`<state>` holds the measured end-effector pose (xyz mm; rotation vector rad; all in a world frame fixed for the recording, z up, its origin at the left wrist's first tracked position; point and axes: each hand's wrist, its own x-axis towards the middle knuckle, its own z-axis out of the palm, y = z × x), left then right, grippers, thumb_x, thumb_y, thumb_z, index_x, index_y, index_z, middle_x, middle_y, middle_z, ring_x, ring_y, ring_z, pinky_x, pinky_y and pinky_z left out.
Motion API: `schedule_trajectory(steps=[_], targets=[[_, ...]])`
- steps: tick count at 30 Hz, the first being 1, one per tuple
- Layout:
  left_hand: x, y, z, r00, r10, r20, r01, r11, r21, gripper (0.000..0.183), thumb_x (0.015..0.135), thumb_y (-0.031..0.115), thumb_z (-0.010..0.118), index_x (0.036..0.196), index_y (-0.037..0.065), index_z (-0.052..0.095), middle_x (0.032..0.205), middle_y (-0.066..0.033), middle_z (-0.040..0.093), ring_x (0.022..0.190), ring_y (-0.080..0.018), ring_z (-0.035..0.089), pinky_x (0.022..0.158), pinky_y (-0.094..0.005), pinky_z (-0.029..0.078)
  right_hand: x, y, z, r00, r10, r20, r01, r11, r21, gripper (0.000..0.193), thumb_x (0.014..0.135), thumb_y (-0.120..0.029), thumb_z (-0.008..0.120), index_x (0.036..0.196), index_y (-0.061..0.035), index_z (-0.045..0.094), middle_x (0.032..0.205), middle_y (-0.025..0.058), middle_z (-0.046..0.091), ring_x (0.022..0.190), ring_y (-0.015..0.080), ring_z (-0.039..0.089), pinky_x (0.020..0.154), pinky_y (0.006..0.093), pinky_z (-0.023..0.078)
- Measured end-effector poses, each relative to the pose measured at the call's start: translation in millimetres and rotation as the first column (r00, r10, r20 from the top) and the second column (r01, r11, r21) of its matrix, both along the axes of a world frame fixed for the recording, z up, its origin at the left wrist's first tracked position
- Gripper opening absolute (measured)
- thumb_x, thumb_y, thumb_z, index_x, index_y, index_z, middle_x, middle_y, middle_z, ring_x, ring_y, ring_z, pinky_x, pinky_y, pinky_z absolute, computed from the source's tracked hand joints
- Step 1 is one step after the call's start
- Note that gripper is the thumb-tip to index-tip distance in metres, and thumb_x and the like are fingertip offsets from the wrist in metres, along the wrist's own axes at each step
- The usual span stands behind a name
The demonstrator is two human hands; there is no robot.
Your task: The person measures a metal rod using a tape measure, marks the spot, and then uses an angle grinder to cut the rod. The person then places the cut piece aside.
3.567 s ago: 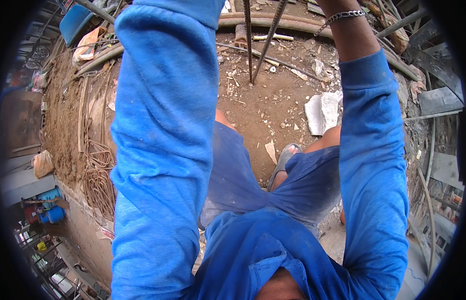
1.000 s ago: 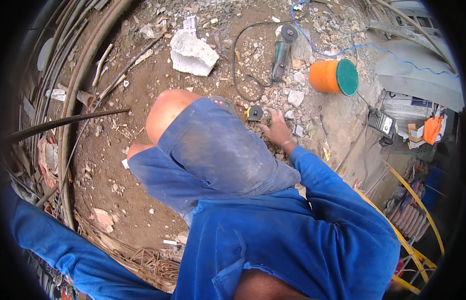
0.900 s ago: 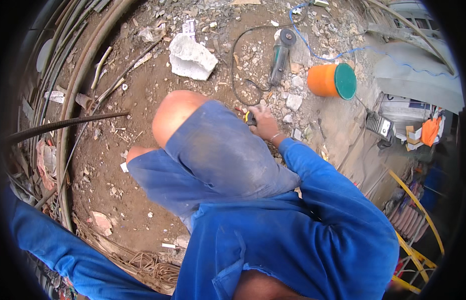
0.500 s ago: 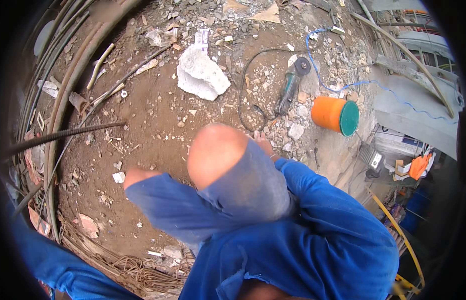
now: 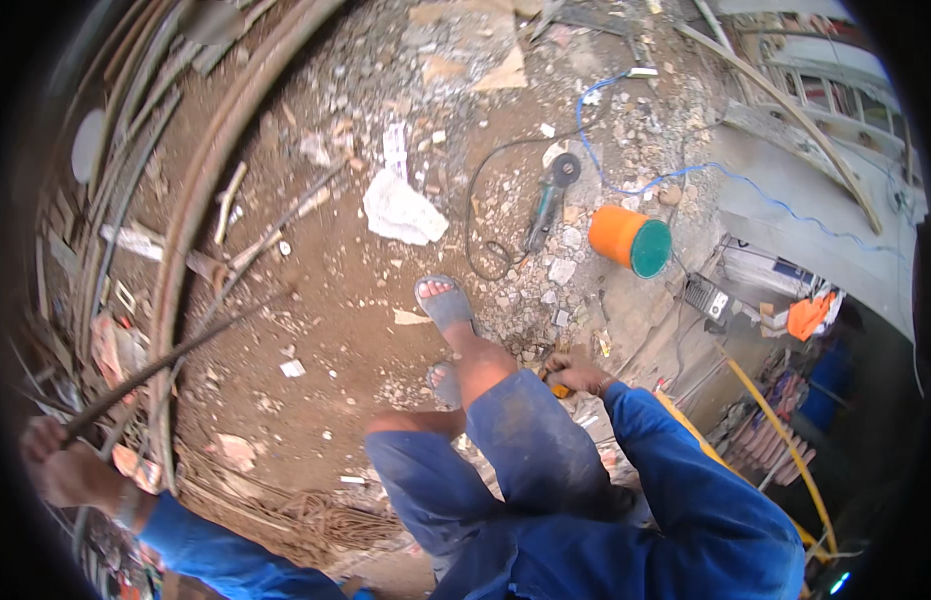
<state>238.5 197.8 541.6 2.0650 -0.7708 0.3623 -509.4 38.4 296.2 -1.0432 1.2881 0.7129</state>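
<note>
At the far left, my left hand (image 5: 71, 465) is closed around one end of a ribbed steel bar (image 5: 171, 355). The bar slants up and to the right over the dirt, its far end blurred. To the right of my knees, my right hand (image 5: 583, 372) is low near the rubble, fingers closed on a small yellow thing (image 5: 559, 388). The fingers cover most of it, so its kind is unclear. Farther ahead, an angle grinder (image 5: 546, 210) with a dark disc lies on the stones, its black cord looped beside it.
An orange bucket (image 5: 618, 238) with a green end lies on its side near the grinder. A white chunk (image 5: 404, 208) sits ahead of my sandalled feet. Long pipes (image 5: 211, 150) run along the left. A blue cable (image 5: 706, 168) crosses at right, above a yellow bar (image 5: 776, 440).
My left hand has come into view, gripping the bar. My right hand now shows with the yellow thing. My knees have shifted right and nearer me, and my sandalled feet are visible.
</note>
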Motion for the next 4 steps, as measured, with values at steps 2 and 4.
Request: schedule_trajectory(steps=[2, 4], targets=[[-31, -32, 5, 0.909, -0.226, -0.35, 0.076, 0.916, -0.395, 0.039, 0.101, 0.043, 0.053, 0.081, 0.012, 0.04, 0.072, -0.001, 0.032, 0.064, -0.0167, 0.035, 0.057, -0.031, 0.033, -4, 2, 46, 0.978, -0.184, -0.102, 0.191, 0.979, 0.067, 0.03, 0.08, -0.028, 0.075, 0.101, -0.0087, 0.064, 0.084, 0.0018, 0.064, 0.075, 0.0149, 0.063, 0.06, 0.0341, 0.053], [-78, -71, -10, 0.893, -0.223, -0.392, 0.039, 0.904, -0.426, 0.047, 0.098, 0.05, 0.059, 0.08, 0.013, 0.037, 0.072, -0.0007, 0.032, 0.065, -0.0161, 0.037, 0.058, -0.0306, 0.034, -22, 18, 88, 0.932, -0.324, -0.162, 0.332, 0.943, 0.029, 0.034, 0.08, -0.029, 0.075, 0.106, -0.0088, 0.066, 0.086, 0.0036, 0.066, 0.074, 0.015, 0.063, 0.058, 0.0331, 0.053]])
